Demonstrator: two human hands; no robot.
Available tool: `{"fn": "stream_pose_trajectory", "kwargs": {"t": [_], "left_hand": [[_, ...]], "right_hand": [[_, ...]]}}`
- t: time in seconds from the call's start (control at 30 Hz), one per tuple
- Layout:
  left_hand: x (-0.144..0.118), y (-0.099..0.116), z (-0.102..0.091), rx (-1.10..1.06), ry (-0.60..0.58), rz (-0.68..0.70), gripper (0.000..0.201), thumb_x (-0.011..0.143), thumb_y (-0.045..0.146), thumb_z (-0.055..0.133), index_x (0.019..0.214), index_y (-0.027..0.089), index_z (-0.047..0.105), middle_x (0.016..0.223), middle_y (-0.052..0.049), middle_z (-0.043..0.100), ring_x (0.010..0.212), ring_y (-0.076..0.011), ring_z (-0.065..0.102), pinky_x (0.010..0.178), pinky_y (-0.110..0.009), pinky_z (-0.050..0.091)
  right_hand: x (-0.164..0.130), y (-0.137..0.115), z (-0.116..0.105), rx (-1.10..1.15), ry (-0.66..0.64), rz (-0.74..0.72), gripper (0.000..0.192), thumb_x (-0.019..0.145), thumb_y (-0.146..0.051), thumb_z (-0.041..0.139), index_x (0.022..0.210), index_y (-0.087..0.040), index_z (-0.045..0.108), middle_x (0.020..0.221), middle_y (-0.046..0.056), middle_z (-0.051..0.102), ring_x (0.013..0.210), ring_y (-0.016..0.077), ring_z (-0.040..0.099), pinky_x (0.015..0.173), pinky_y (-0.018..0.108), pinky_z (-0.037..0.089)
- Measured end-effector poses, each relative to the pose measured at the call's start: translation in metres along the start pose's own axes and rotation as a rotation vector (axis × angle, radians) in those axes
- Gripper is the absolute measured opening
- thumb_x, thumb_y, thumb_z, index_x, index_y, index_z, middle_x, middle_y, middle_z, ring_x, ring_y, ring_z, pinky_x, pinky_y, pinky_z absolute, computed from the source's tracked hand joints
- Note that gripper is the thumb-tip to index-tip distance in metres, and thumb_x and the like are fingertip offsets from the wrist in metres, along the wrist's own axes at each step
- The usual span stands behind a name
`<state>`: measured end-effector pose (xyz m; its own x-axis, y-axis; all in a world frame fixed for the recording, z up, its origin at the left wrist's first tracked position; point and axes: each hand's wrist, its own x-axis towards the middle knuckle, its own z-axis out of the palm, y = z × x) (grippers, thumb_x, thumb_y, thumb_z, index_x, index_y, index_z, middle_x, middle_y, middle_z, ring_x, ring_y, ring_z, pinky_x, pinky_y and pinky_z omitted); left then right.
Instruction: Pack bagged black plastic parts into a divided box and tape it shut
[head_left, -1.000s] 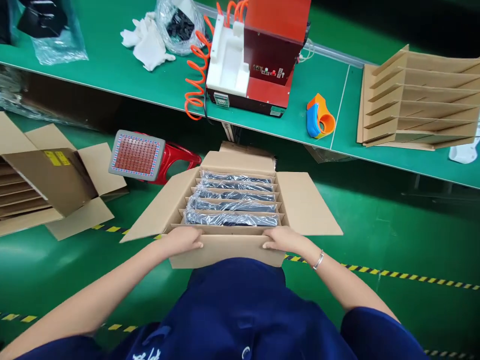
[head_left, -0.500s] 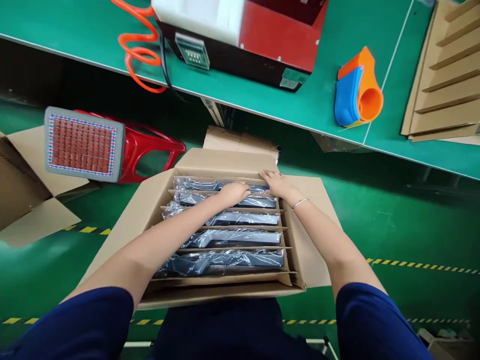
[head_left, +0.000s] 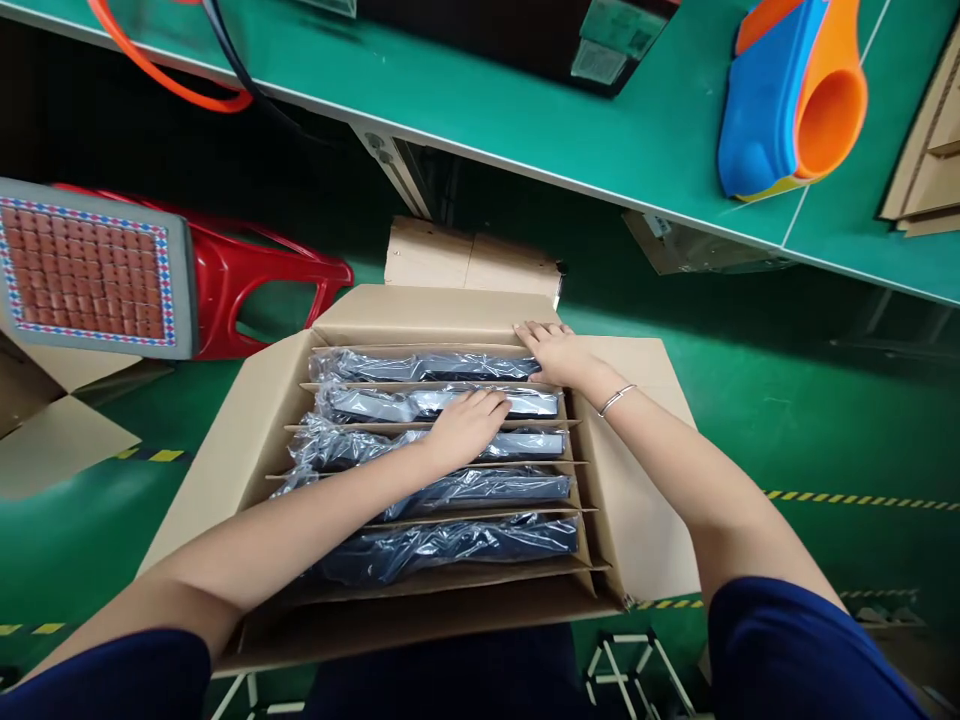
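Since half a second ago the view has dropped closer over the open cardboard carton (head_left: pixel 247 450), and the left hand (head_left: pixel 465 425) has slid back from the far row of the carton to the second and third rows, while the right hand (head_left: pixel 556 352) has stayed at the far right corner.

The carton fills the middle of the view, flaps spread, with cardboard dividers (head_left: pixel 435 428) cutting it into five slots. Every slot already holds a dark item in a clear plastic bag (head_left: pixel 450 545), so the filling looks done; the flaps are not yet folded, and closing appears to be what is left.

The left hand lies flat, fingers loosely spread, on the bagged item in the second slot (head_left: pixel 375 403), pressing rather than gripping. The right hand rests open on the far flap edge, fingertips beside the farthest bagged item (head_left: pixel 420 365); whether it touches the plastic is hard to tell.

Beyond the right hand runs the green worktop (head_left: pixel 525 120), with an orange and blue tool (head_left: pixel 787 100) lying on it. Left of the left hand, on the green floor (head_left: pixel 787 410), stands a red stool (head_left: pixel 255 285) with a checked cushion (head_left: pixel 82 265).
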<state>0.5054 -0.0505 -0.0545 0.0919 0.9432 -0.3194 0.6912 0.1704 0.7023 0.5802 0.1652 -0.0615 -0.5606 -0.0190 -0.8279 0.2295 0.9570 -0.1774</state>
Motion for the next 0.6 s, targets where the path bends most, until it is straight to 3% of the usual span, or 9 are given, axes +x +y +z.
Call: {"fn": "stream_pose_trajectory", "kwargs": {"t": [0.2,0.33,0.47,0.6], "left_hand": [[-0.010,0.007,0.010,-0.032,0.055,0.004,0.032,0.092,0.007,0.050,0.118,0.011,0.068,0.136,-0.018,0.062,0.126,-0.0297,0.058,0.103,-0.044,0.050],[-0.002,0.000,0.002,-0.016,0.134,-0.057,0.036,0.096,0.017,0.048,0.128,0.011,0.063,0.140,-0.017,0.060,0.133,-0.0314,0.052,0.108,-0.048,0.045],[0.003,0.002,0.001,0.017,-0.007,-0.197,0.041,0.098,0.025,0.049,0.133,0.005,0.058,0.125,-0.020,0.066,0.116,-0.0330,0.062,0.099,-0.048,0.049],[-0.005,0.011,0.006,0.017,-0.086,-0.189,0.037,0.098,0.023,0.046,0.129,0.008,0.059,0.115,-0.018,0.067,0.104,-0.0306,0.064,0.091,-0.043,0.050]], "right_hand": [[-0.001,0.002,0.002,0.020,0.024,-0.002,0.091,0.081,-0.032,0.075,0.156,-0.008,0.029,0.157,0.022,0.039,0.133,0.0385,0.047,0.109,0.049,0.042],[-0.001,0.001,0.001,0.053,0.051,0.009,0.084,0.083,-0.027,0.072,0.155,-0.010,0.033,0.154,0.018,0.044,0.127,0.0360,0.051,0.103,0.044,0.047],[-0.003,0.001,0.003,0.080,0.051,0.020,0.084,0.082,-0.028,0.071,0.155,-0.012,0.032,0.154,0.018,0.044,0.127,0.0364,0.050,0.104,0.045,0.047],[-0.006,0.002,0.012,0.101,0.036,0.011,0.099,0.080,-0.036,0.073,0.160,-0.016,0.019,0.160,0.019,0.033,0.139,0.0394,0.039,0.112,0.052,0.038]]}}
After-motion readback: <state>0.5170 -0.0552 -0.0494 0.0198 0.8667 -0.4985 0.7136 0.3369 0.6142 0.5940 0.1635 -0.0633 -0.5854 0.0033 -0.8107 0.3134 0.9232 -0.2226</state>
